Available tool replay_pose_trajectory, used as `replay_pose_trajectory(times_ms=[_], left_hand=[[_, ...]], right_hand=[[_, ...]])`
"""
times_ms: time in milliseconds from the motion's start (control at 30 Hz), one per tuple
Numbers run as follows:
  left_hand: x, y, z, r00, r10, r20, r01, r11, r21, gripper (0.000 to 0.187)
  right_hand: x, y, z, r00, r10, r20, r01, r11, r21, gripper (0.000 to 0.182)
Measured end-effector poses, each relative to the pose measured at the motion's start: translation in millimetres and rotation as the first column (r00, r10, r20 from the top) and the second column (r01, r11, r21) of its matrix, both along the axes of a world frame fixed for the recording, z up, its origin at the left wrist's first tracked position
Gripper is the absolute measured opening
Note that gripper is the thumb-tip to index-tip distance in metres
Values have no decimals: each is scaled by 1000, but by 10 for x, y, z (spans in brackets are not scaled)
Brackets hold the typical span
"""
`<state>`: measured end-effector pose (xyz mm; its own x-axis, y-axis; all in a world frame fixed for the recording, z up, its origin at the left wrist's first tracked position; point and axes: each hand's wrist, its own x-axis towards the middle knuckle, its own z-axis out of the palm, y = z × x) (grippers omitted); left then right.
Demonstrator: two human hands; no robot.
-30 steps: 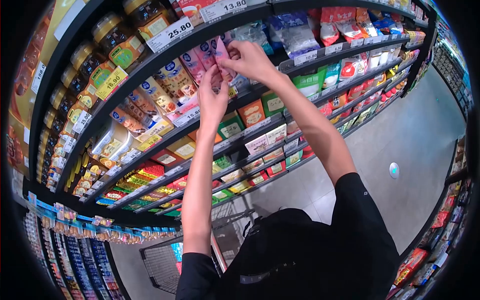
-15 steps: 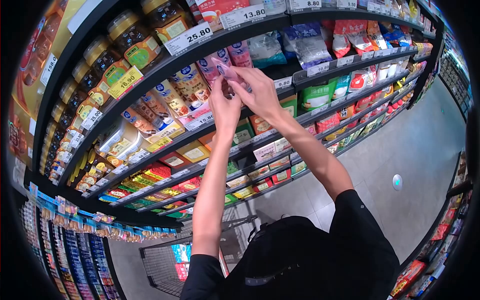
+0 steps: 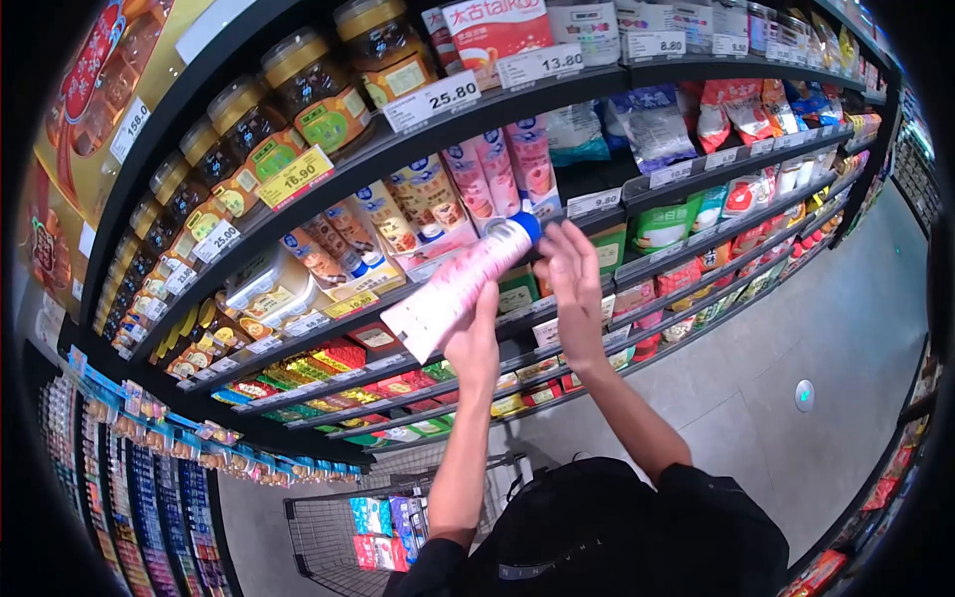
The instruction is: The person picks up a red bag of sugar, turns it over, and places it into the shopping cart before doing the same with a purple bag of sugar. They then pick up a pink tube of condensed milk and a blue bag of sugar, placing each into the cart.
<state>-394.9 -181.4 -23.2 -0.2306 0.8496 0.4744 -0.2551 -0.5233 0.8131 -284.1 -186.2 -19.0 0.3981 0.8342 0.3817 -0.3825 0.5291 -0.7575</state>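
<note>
A pink-and-white squeeze tube [image 3: 463,284] with a blue cap lies tilted in my left hand [image 3: 473,343], its cap end up and to the right. My left fingers are closed around its underside, partly hidden behind it. My right hand [image 3: 572,294] is just right of the blue cap with its fingers stretched out and apart; the fingertips are slightly blurred. Whether they touch the cap is hard to see. Behind the tube, similar pink tubes [image 3: 487,179] stand on the shelf beside brown-and-cream tubes [image 3: 423,194].
Honey-coloured jars [image 3: 313,90] line the upper shelf at left, above price tags [image 3: 433,101]. Bagged goods [image 3: 652,124] fill the shelf to the right. A wire shopping cart [image 3: 318,537] holding several colourful packs [image 3: 373,532] stands below on the grey floor [image 3: 716,428].
The pink tube has come off the shelf and down towards me in my left hand. My right hand has moved lower and right, opening beside the cap. The view has shifted slightly.
</note>
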Motion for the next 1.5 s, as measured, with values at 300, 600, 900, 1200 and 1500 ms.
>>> replay_pose_trajectory(times_ms=[300, 600, 900, 1200, 1500], left_hand=[[-267, -735, -273, 953, -158, 257, 185, 979, -84, 79], [-775, -955, -387, 983, 94, 157, -49, 962, -267, 28], [-762, -1312, -377, 883, -54, 467, 221, 924, -312, 47], [-472, -1554, -428, 890, -360, 279, 447, 807, -386, 48], [-475, -1554, -342, 908, -357, 222, 416, 833, -365, 50]], right_hand=[[-171, -291, -251, 857, 444, -262, -473, 879, -57, 49], [-234, -514, -223, 751, 654, -95, -614, 636, -467, 40], [-191, -355, -46, 802, 596, -32, -574, 755, -317, 31], [-212, 67, 314, 631, 712, 307, -576, 696, -429, 40], [-308, 133, 466, 588, 739, 328, -628, 673, -391, 42]])
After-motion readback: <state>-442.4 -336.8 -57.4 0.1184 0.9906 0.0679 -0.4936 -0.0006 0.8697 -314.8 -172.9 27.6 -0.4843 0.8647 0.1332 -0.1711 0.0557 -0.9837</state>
